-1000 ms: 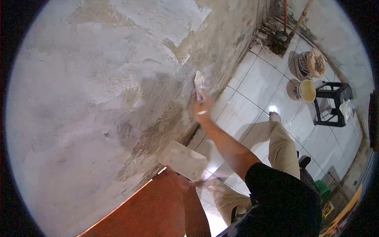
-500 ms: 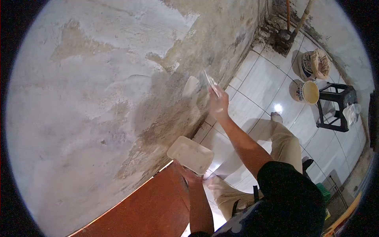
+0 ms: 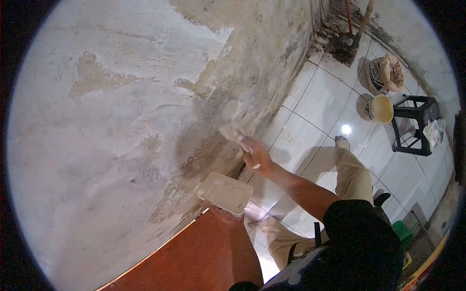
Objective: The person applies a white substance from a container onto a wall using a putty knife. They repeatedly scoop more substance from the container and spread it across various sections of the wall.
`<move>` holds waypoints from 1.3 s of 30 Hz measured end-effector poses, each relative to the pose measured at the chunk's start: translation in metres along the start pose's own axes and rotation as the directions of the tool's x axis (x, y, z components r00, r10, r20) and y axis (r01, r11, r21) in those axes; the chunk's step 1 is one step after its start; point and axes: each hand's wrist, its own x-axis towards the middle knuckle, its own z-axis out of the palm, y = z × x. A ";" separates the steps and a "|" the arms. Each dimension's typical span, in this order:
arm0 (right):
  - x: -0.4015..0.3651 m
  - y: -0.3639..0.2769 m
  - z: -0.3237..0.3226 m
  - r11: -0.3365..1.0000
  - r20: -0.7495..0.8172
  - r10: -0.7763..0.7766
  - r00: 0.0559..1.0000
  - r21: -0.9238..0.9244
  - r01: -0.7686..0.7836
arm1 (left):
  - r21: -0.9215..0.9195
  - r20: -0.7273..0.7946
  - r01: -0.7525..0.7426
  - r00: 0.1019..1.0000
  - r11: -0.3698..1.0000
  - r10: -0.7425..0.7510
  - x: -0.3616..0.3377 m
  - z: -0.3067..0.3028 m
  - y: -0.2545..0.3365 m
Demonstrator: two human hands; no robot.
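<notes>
Black shirt [image 3: 359, 242] is seen at the bottom edge, nearest the cam, w/ khaki trousers [image 3: 349, 172] bent beneath it in a crouch. Left hand [image 3: 224, 213] is raised just beside a red-brown board [image 3: 189, 257] & is closed under a white tray [image 3: 225, 193], which is carried from below; its fingers are mostly hidden by the tray, so the exact grip can't be told. The tray is held roughly flat, near the foot of the wall [image 3: 121, 126], its top coated w/ pale filler. Right hand [image 3: 257, 156] is stretched out a bit further, up & to the right of the tray, & is wrapped round the handle of a putty knife [image 3: 230, 130]. The blade is pressed against the wall low down, at the edge of a darker, damp-looking patch, w/ a pale smear just beside it. The wall is covered in uneven grey-white skim, w/ bare tan areas higher up. Beyond the hands, glossy white floor tiles [image 3: 315, 104] are seen, w/ a light reflected in them. Further off, a cream bucket [image 3: 377, 108] is set on the tiles just beside a black stool [image 3: 416, 123], on which a plastic bag [image 3: 433, 132] is laid; a printed sack [image 3: 385, 72] stands just behind the bucket. At the far corner, two long tool handles [image 3: 357, 24] are leaned over a dirty patch of floor.
</notes>
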 end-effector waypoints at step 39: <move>-0.005 0.033 0.021 0.973 -0.321 0.015 0.947 -0.212 -0.087 | -0.175 0.219 0.307 0.939 0.936 -0.267 -0.041 0.078 0.018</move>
